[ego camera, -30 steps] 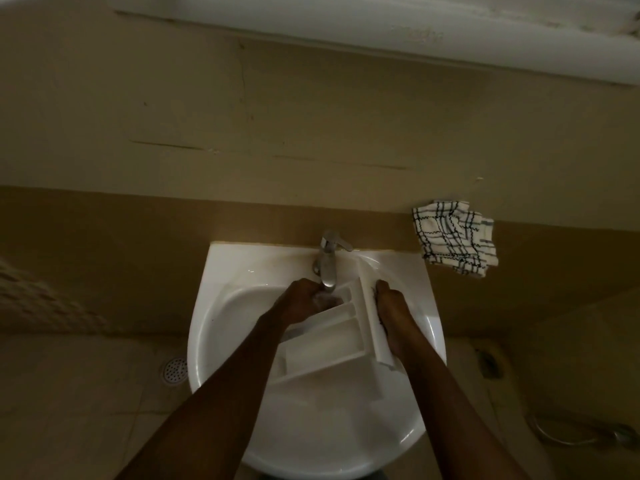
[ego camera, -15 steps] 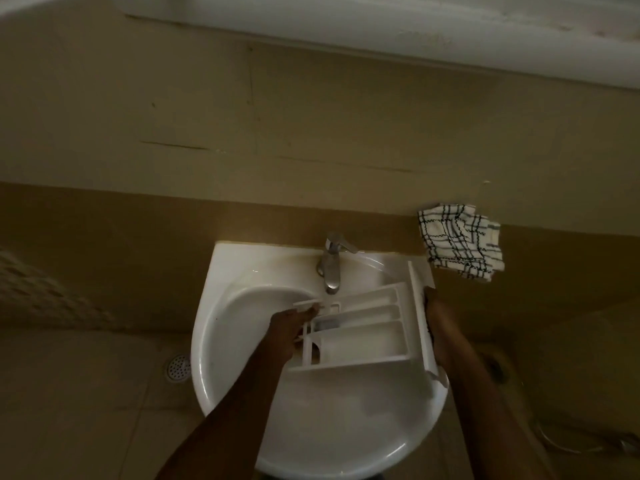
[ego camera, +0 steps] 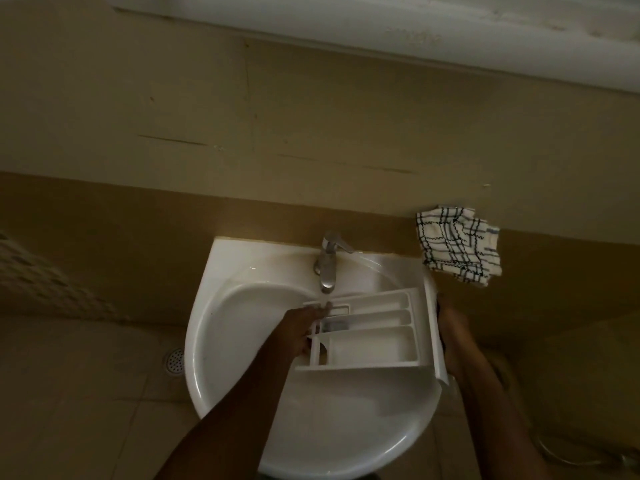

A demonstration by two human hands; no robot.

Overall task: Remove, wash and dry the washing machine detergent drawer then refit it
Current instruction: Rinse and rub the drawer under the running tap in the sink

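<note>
The white detergent drawer [ego camera: 372, 332] lies level over the white sink [ego camera: 242, 341], compartments facing up, its front panel to the right. My left hand [ego camera: 301, 327] grips the drawer's back left end just below the chrome tap [ego camera: 327, 265]. My right hand [ego camera: 450, 327] holds the front panel from behind, its fingers mostly hidden by the panel. A thin stream of water falls from the tap onto the drawer's back end.
A black-and-white checked cloth [ego camera: 457, 249] lies on the ledge to the right of the sink. A floor drain [ego camera: 174, 362] sits in the tiled floor at the left. A hose [ego camera: 571, 455] lies on the floor at the lower right.
The drawer has swung from a tilted position under the tap to lie level and further right. My left hand moved from inside the drawer to its back end.
</note>
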